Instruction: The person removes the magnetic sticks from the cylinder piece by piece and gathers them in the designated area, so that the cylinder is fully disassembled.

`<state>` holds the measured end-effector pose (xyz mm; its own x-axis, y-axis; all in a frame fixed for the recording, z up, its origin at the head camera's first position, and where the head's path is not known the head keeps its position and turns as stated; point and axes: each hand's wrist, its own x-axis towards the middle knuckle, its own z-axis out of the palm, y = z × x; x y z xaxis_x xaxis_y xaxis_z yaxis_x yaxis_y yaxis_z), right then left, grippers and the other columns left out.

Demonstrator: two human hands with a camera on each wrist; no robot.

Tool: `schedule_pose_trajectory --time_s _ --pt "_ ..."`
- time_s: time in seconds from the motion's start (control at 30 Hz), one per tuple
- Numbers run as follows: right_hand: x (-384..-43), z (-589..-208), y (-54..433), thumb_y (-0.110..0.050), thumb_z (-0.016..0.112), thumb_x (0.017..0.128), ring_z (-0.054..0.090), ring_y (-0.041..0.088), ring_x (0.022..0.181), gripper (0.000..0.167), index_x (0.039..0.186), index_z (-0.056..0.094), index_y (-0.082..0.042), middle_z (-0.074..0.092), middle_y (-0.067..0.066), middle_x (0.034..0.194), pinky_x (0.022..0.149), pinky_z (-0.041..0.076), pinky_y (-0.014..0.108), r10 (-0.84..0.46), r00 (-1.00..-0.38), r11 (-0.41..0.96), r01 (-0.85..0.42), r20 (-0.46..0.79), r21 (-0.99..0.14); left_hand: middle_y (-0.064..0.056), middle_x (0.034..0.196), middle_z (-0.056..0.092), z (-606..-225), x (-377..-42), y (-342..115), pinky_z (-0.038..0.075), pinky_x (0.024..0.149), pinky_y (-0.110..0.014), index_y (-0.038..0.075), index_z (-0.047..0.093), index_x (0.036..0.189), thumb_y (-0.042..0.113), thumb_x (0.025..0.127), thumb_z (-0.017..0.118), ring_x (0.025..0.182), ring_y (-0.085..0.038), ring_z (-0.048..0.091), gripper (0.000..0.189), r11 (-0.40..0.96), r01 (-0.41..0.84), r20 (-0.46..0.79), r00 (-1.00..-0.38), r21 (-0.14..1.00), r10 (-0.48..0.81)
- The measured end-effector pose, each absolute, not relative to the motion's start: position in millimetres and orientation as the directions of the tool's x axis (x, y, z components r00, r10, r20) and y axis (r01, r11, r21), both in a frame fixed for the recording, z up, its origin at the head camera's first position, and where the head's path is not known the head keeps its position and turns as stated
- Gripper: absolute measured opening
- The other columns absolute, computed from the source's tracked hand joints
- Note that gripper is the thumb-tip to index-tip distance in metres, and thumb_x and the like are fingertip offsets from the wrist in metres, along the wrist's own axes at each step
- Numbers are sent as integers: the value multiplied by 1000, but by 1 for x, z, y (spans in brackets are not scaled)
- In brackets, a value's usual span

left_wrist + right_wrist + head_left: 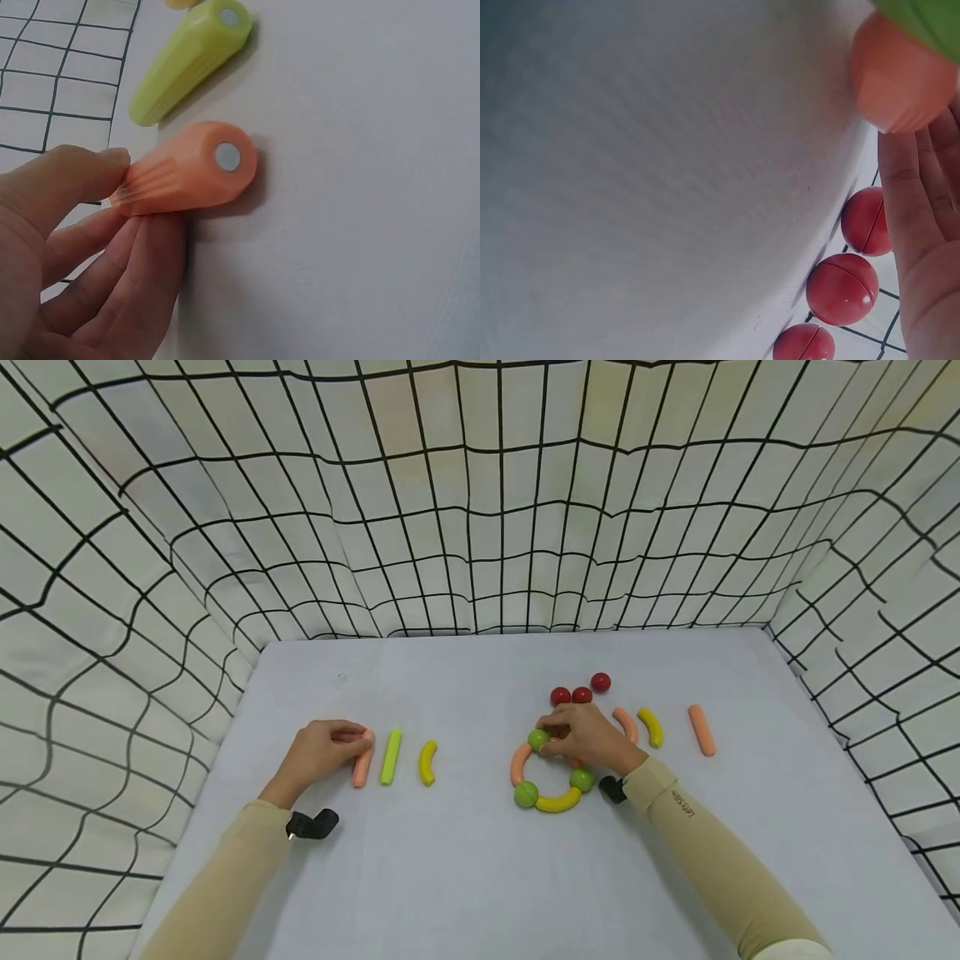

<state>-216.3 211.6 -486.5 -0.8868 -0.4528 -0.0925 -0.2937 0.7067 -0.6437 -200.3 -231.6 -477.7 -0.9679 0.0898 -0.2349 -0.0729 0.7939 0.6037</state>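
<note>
My left hand (315, 756) pinches an orange straight magnetic rod (362, 767) by its far part. A grey disc shows in the rod's near end in the left wrist view. Beside it lies a light-green straight rod (391, 757), then a yellow curved rod (427, 763). My right hand (588, 737) pinches a green ball (537, 739) at the far side of a ring. The ring also has an orange curved rod (519, 765), a green ball (526, 794), a yellow curved rod (558, 802) and another green ball (582, 779). A second orange rod (900, 79) is partly hidden by the right hand.
Three red balls (581, 695) lie just beyond the right hand. To its right are an orange curved rod (626, 725), a yellow curved rod (651, 727) and an orange straight rod (702, 730). Black netting (498, 514) over white walls borders the white table (450, 877).
</note>
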Motion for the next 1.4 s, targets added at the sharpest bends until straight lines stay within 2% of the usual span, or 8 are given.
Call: schedule_pose_trajectory --time_s 0.1,0.3,0.53,0.73,0.9,1.17,1.3,1.4 --pt "-215 -486 211 -27 86 85 59 13 89 38 120 77 -14 70 -1 100 76 52 19 -450 -888 707 -290 -94 -645 -15 119 77 -479 -199 -234 57 95 -43 4 68 132 48 96 70 102 -23 75 56 783 -85 -244 -966 616 87" --pt "-213 -485 213 -27 86 85 59 14 89 39 121 77 -14 70 -1 99 76 53 19 -448 -890 714 -295 -89 -635 -17 116 78 -475 -197 -236 58 82 -32 2 67 133 48 98 66 85 -12 77 57 791 -90 -237 -969 605 71" --pt "-213 -485 214 -26 86 86 58 13 87 37 119 77 -15 69 -2 95 75 52 19 -457 -885 710 -302 -90 -636 -17 116 78 -466 -192 -233 58 81 -33 5 68 131 46 101 61 89 -16 75 51 809 -65 -187 -981 584 56" --pt "-211 -482 217 -26 85 87 67 13 95 41 124 75 -11 76 0 104 87 60 27 -446 -890 710 -286 -97 -643 -16 119 77 -457 -188 -217 61 85 -41 7 69 129 40 101 64 100 -25 76 44 786 22 -98 -990 618 105" --pt "-206 -474 219 -28 83 88 70 17 106 43 128 73 -12 77 2 115 96 62 37 -409 -907 715 -246 -106 -654 -12 117 77 -452 -184 -199 60 93 -49 9 71 127 35 102 65 112 -33 72 37 766 129 -17 -984 629 179" --pt "-192 -463 226 -30 80 91 70 20 109 43 129 71 -12 76 3 118 98 61 41 -405 -912 693 -260 -66 -672 -5 113 78 -454 -177 -169 62 93 -43 9 72 125 27 99 69 104 -23 73 31 694 228 28 -958 683 287" --pt "-181 -462 227 -30 81 90 71 15 103 40 126 73 -14 77 -2 111 95 62 40 -435 -900 684 -326 -7 -652 -4 111 78 -458 -173 -153 63 88 -38 7 73 122 23 97 73 101 -20 73 30 658 314 101 -934 684 342" --pt "-172 -462 226 -27 83 89 70 16 96 37 121 75 -11 78 1 106 89 62 39 -478 -877 668 -402 52 -627 -5 112 78 -463 -169 -141 63 84 -33 6 74 120 21 95 75 100 -20 73 29 626 376 154 -912 683 380"
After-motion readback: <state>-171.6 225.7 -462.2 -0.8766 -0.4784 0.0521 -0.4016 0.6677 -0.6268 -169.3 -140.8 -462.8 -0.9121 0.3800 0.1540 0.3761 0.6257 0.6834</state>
